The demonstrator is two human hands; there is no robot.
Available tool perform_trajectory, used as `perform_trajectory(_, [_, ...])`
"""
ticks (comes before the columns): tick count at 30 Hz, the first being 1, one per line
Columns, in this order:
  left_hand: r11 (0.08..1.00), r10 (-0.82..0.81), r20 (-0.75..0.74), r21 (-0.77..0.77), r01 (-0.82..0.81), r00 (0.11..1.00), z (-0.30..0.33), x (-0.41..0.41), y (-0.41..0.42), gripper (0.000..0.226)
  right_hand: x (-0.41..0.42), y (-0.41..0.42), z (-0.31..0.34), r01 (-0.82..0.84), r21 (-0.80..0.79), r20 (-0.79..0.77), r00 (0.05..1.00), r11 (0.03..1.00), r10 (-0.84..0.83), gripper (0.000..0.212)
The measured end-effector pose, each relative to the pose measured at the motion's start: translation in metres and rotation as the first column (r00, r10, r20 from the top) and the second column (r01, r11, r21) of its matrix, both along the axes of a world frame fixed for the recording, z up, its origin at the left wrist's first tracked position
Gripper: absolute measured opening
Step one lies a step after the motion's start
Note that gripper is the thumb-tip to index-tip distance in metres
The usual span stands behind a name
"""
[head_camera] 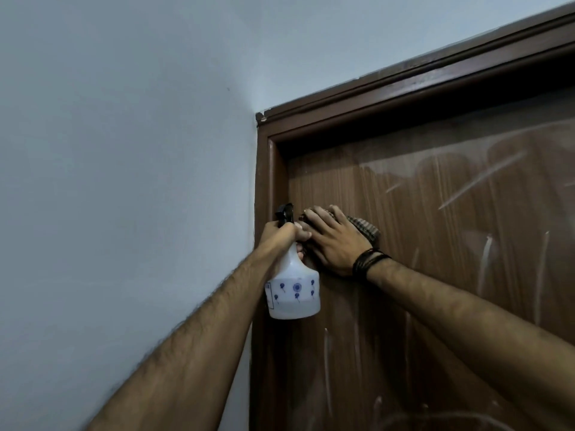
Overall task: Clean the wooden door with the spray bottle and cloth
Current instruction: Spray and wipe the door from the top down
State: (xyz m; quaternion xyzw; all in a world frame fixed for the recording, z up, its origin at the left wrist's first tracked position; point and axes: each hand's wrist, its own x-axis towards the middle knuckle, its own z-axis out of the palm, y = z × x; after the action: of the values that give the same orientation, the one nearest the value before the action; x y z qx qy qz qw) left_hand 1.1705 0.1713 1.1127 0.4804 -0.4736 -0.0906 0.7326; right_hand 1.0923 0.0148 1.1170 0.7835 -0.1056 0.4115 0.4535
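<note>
Nearest you, both forearms reach up and away toward the upper left corner of the door. Your left hand point(284, 234) is closed in a fist around the neck of the spray bottle point(294, 290), just under its black trigger head. The bottle hangs upright in front of the left door frame point(264, 188), with its body below the fist. It is a white, translucent plastic bottle, rounded at the shoulder, printed with small blue marks.

Your right hand point(334, 241) lies flat with its fingers point(317, 214) spread, pressing the cloth point(365, 228) against the door point(435, 244) just beside the bottle. A band of dark cords circles that wrist. Only an edge of the cloth shows past the hand; it looks woven and checked in dark tones.

The step in hand appears to be wiping the upper left part of the panel. The door is brown wood-grain with vertical streaks, and pale smears and dried run marks cross it to the right and below. Much of the surface probably remains to be wiped.

The next move calls for firm, even pressure along the grain, working toward the streaked area on the right. Spray again only with the nozzle aimed clear of your wiping hand.

Farthest off, the dark moulded frame top meets a smooth, pale blue wall point(124, 119).
</note>
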Motion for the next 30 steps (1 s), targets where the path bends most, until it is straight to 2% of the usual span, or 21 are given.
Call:
perform_trajectory(2, [1.000, 0.008, -0.003, 0.012, -0.008, 1.000, 0.000, -0.003, 0.001, 0.020, -0.012, -0.007, 0.009, 0.005, -0.010, 0.062, 0.998, 1.000, -0.005, 0.058])
perform_trajectory(6, [1.000, 0.010, 0.026, 0.013, -0.011, 1.000, 0.011, -0.014, 0.002, 0.019, -0.040, -0.008, 0.049, -0.012, 0.121, 0.266, 0.964, 0.993, -0.020, 0.061])
perform_trajectory(8, [1.000, 0.000, 0.044, 0.008, 0.000, 0.999, 0.018, -0.022, 0.000, 0.018, -0.046, -0.011, 0.053, -0.028, 0.126, 0.313, 0.950, 0.992, -0.013, 0.060])
perform_trajectory(12, [0.996, -0.083, 0.096, 0.032, 0.080, 0.992, 0.023, -0.038, -0.008, 0.013, -0.057, -0.023, 0.015, -0.069, 0.048, 0.374, 0.926, 0.996, 0.046, 0.056])
perform_trajectory(16, [0.978, -0.192, 0.168, 0.119, 0.173, 0.967, 0.024, -0.060, -0.022, 0.004, -0.074, -0.032, -0.015, -0.107, 0.066, 0.494, 0.867, 0.992, 0.060, 0.058])
perform_trajectory(22, [0.966, -0.235, 0.150, 0.146, 0.214, 0.960, 0.026, -0.082, -0.031, 0.007, -0.077, -0.036, -0.010, -0.081, 0.089, 0.528, 0.849, 0.993, 0.022, 0.061])
perform_trajectory(30, [0.959, -0.252, 0.178, 0.175, 0.222, 0.951, 0.026, -0.078, -0.031, 0.009, -0.080, -0.042, -0.025, -0.103, 0.006, 0.531, 0.843, 0.995, 0.084, 0.060])
